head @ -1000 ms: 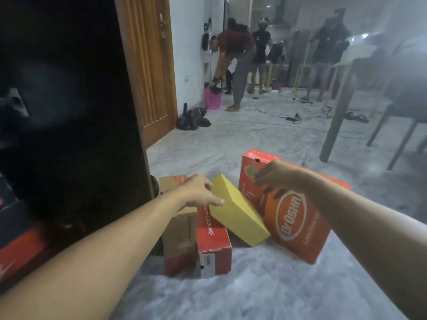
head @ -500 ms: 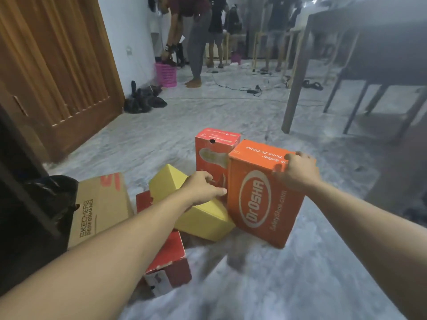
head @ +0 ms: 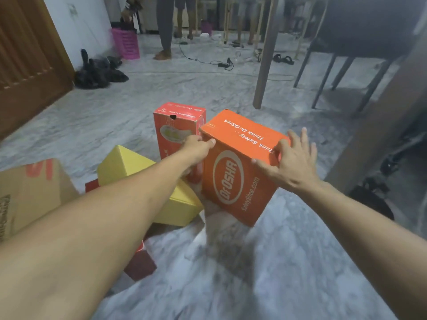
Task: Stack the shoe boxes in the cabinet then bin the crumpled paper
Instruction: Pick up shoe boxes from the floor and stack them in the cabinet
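bare floor (head: 265, 273) near right, yellow box (head: 129, 167) – red box (head: 178, 125) crowding left
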